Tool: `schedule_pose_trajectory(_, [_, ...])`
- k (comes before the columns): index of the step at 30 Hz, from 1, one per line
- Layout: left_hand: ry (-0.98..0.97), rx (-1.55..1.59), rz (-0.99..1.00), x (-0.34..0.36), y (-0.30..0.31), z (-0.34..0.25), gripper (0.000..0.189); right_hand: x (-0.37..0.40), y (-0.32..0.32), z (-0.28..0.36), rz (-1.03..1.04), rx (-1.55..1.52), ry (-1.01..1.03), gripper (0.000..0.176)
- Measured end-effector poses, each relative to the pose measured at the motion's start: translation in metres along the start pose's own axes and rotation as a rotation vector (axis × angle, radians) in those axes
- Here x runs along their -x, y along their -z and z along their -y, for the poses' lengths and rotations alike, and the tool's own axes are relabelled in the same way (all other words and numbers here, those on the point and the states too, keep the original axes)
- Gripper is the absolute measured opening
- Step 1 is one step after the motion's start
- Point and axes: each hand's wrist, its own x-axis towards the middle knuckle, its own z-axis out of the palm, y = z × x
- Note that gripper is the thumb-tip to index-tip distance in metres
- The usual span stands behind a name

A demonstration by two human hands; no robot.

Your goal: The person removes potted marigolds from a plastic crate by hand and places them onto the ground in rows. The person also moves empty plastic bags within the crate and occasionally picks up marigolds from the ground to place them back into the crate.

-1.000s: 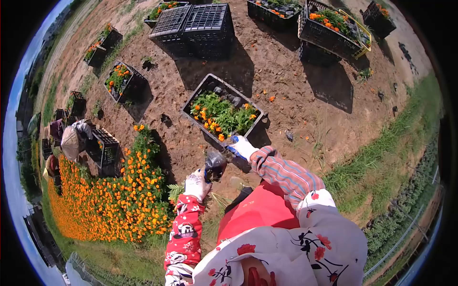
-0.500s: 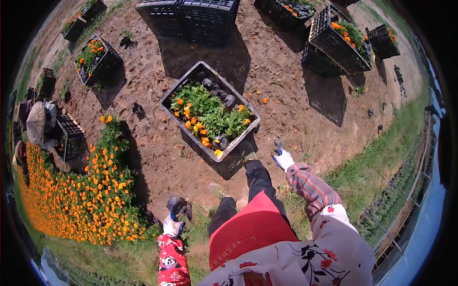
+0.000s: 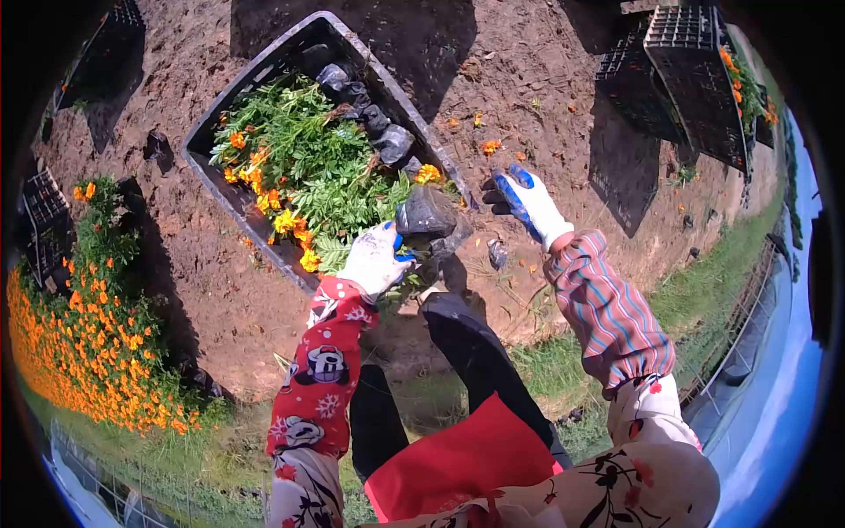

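My left hand point(image 3: 377, 257), in a white and blue glove, is closed on a marigold plant with a black-bagged root ball point(image 3: 424, 214) at the crate's near right corner. The black crate point(image 3: 216, 189) holds green marigold plants point(image 3: 317, 145) with orange flowers, their black bags along its far right side. My right hand point(image 3: 528, 202), gloved the same way, is beside the crate's right corner with its fingers apart and nothing in them. A small dark clump point(image 3: 497, 253) lies on the soil below it.
Stacked black crates point(image 3: 682, 79) with marigolds stand at the upper right. Blooming marigolds point(image 3: 123, 343) grow at the left, near another crate point(image 3: 46, 207). My shoe point(image 3: 453, 317) is just below the crate. Loose orange flowers point(image 3: 491, 147) lie on the soil.
The crate now appears larger and nearer. My left hand has moved up and right to it with the bagged plant. My right hand has risen beside the crate, away from the small clump.
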Motion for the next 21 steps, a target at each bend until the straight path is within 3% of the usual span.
schedule_pose_trajectory(1, [0.001,-0.44,-0.095,-0.028,-0.039,0.021,0.057,0.003,0.008,-0.004,-0.076,0.168,0.093,0.032])
schedule_pose_trajectory(2, [0.148,-0.506,0.022,-0.053,-0.052,0.023,0.048,0.01,0.01,-0.001,-0.04,0.259,0.167,0.038])
schedule_pose_trajectory(3, [0.133,-0.561,-0.027,-0.064,-0.056,0.019,0.043,0.014,0.006,-0.003,0.02,0.255,0.173,0.043])
schedule_pose_trajectory(5, [0.159,-0.579,0.094,-0.07,-0.06,0.012,0.042,0.025,-0.011,0.003,0.068,0.684,0.377,0.049])
schedule_pose_trajectory(7, [0.201,-0.53,-0.045,-0.057,-0.069,0.008,0.057,0.017,-0.034,-0.005,0.188,0.78,0.491,0.054])
schedule_pose_trajectory(10, [0.06,-0.584,-0.284,-0.038,-0.09,0.023,0.06,-0.017,-0.075,-0.035,0.187,0.91,0.412,0.051])
schedule_pose_trajectory(13, [0.177,-0.625,-0.11,-0.048,-0.096,0.034,0.054,-0.043,-0.109,-0.051,0.177,0.976,0.309,0.048])
schedule_pose_trajectory(14, [0.328,-0.485,-0.147,-0.056,-0.113,0.042,0.051,-0.046,-0.115,-0.05,0.214,1.03,0.216,0.048])
schedule_pose_trajectory(15, [0.336,-0.508,-0.091,-0.057,-0.105,0.033,0.05,-0.042,-0.12,-0.04,0.248,1.085,0.123,0.048])
schedule_pose_trajectory(16, [0.304,-0.456,-0.06,-0.054,-0.095,0.026,0.05,-0.04,-0.114,-0.031,0.276,0.953,0.087,0.049])
schedule_pose_trajectory(17, [0.278,-0.408,-0.031,-0.049,-0.081,0.02,0.05,-0.034,-0.105,-0.033,0.234,0.894,0.256,0.049])
schedule_pose_trajectory(18, [0.173,-0.338,-0.205,-0.036,-0.071,0.016,0.051,-0.038,-0.094,-0.046,0.218,0.823,0.366,0.05])
schedule_pose_trajectory(19, [0.075,-0.282,-0.375,-0.019,-0.059,0.016,0.053,-0.032,-0.084,-0.037,0.192,0.753,0.351,0.047])
schedule_pose_trajectory(20, [0.036,-0.276,-0.515,-0.001,-0.035,0.01,0.056,-0.022,-0.08,-0.016,0.176,0.65,0.34,0.042])
schedule_pose_trajectory(21, [0.087,-0.28,-0.608,0.017,-0.014,0.007,0.058,-0.017,-0.074,-0.013,0.082,0.693,0.467,0.04])
